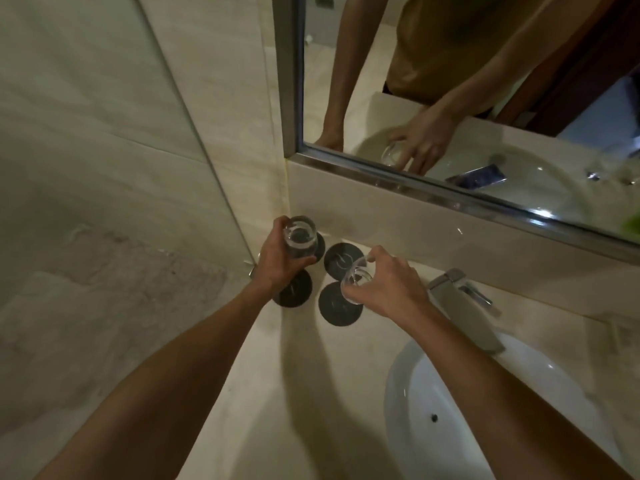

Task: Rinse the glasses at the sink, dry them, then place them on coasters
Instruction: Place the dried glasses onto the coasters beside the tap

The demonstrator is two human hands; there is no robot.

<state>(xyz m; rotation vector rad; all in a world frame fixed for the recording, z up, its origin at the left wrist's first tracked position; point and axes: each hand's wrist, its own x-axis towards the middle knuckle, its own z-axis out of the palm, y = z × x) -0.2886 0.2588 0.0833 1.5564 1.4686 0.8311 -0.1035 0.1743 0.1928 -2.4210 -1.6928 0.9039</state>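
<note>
White oval ceramic basin [408,403] sits nearest, at right, with the brushed-metal tap [464,306] behind it. On the beige stone counter [263,393], four dark round coasters [340,304] lie clustered in the far left corner.

Right hand [391,289] grips a tilted clear glass tumbler [355,278] above the near right coaster. Left hand [277,261] holds a second clear glass [300,242] upright over the far left one.

Risks, as judged: wet glass slipping from the fingers; the tilted tumbler landing on its edge and toppling; the glasses knocking together.

Room is tight: side wall [104,168] at left, mirror ledge [398,209] just behind.
</note>
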